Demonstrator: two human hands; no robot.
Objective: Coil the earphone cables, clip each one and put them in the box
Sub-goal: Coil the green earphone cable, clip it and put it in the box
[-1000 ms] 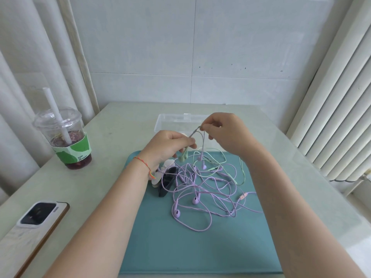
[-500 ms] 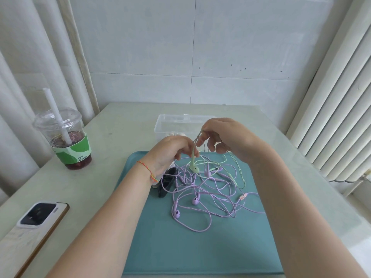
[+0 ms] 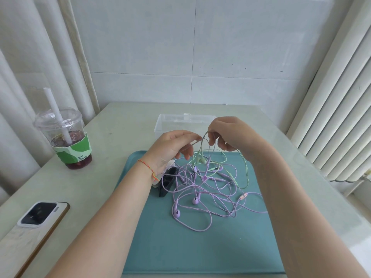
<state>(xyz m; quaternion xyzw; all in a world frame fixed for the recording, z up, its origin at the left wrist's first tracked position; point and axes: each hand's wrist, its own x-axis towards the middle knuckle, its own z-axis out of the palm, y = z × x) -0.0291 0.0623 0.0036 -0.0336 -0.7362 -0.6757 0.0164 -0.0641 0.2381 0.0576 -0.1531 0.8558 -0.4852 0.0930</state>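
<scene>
Surface: I see a pale greenish surface set into a corner, white tiled wall behind it, white curtain folds on the left, pale vertical slats on the right.
Mat: one teal mat lies on the near half of the surface, under my forearms.
Cables: I count two earphone cables, one purple cable and one green cable, tangled together on the mat; three purple earbuds lie plainly in the tangle, and one pinkish plug sits at its right edge.
Clips: one dark clip lies on the mat just left of the tangle, with a white one partly hidden under my left wrist; I cannot count further.
Box: one clear box stands beyond the mat, behind both hands; what it holds I cannot tell.
Left grip: my left hand pinches a raised strand between thumb and fingertips, above the far edge of the mat.
Right grip: my right hand pinches the same raised loop just beside the left, the other fingers curled.
Cable to grip: the strands hang from both pinches down into the tangle, which lies below and nearer to me than the hands.
Other: one lidded cup with a straw stands far left; one phone lies at the near left.
</scene>
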